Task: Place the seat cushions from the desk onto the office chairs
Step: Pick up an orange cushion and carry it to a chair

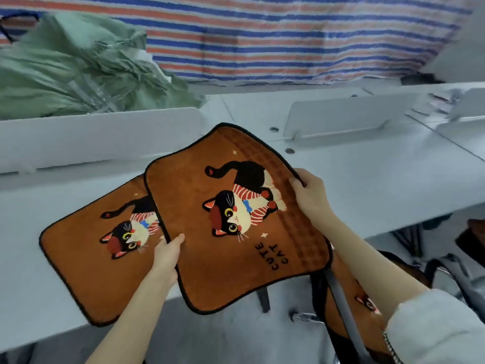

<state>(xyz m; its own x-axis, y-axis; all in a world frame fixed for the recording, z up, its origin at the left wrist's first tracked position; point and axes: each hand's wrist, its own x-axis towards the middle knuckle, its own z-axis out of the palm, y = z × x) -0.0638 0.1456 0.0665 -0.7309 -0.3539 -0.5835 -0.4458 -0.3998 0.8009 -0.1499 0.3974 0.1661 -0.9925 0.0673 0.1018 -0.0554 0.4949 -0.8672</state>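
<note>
A cat-print cushion [236,219] is held above the desk [367,185] edge between both hands.

In the head view, its left edge is pinched by the left hand [168,254] and its right edge is gripped by the right hand [311,195]. A second cushion [91,258] lies flat on the desk, partly overlapped, just left of the held one. A third [362,306] is seen below it, on a chair.

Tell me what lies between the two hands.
In the head view, the lifted cushion with the cat print spans the gap: the left hand grips its near-left edge and the right hand its right edge.
</note>
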